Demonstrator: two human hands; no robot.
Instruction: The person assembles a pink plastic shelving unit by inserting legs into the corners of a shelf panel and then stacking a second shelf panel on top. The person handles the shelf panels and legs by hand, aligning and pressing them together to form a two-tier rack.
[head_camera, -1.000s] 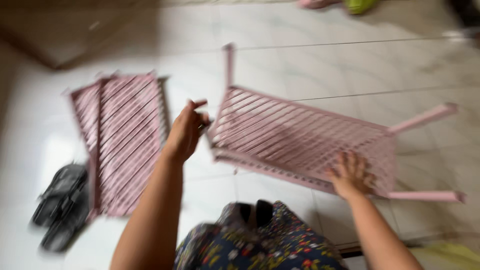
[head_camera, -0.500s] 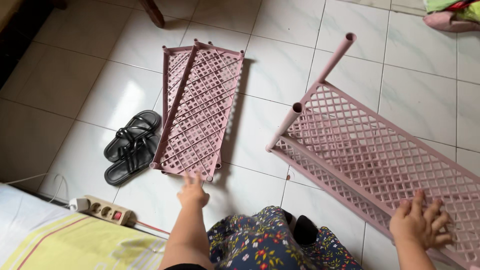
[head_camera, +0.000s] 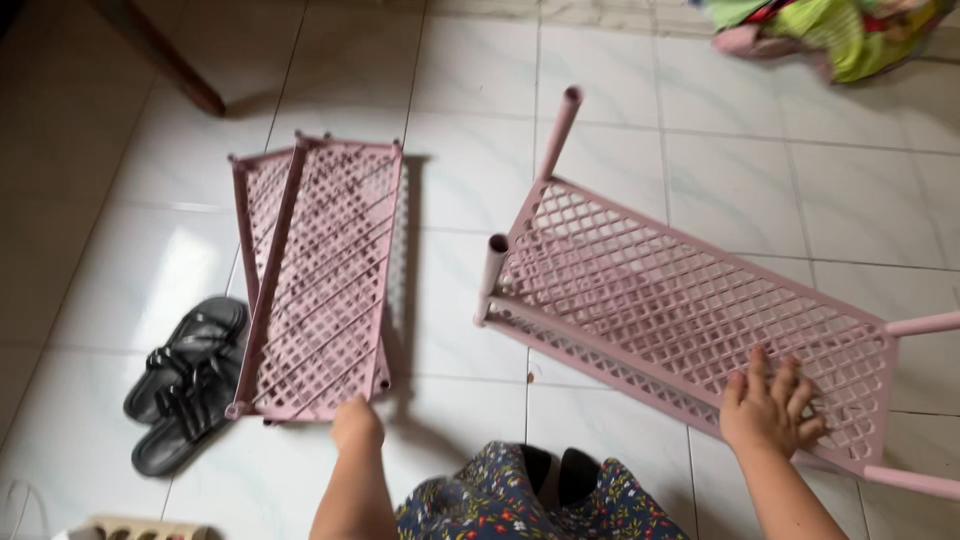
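Left hand: the left hand (head_camera: 356, 424) reaches to the near edge of the stacked shelves (head_camera: 320, 280). It shows from behind as a closed knuckle, so I cannot tell whether its fingers pinch the rim or only touch it.
Right hand: the right hand (head_camera: 770, 405) lies flat on the near right part of the rack (head_camera: 690, 310), fingers (head_camera: 758, 372) spread over the lattice, apparently to steady it.
Rack: a pink lattice shelf with tube legs (head_camera: 560, 130) fitted at its corners. It rests tilted on the floor (head_camera: 640, 160), one long side raised, so the legs point sideways and away.
Stacked shelves: two or more pink lattice panels lie one on another, left of the rack and apart from it, without legs.
Sandals: black sandals (head_camera: 185, 380) lie just left of the stack.
Other: a power strip (head_camera: 140, 528) at the bottom left edge, a dark furniture leg (head_camera: 165, 62) at the top left, bright cloth (head_camera: 830, 30) at the top right, and a floral garment (head_camera: 520, 500) over the person's lap.
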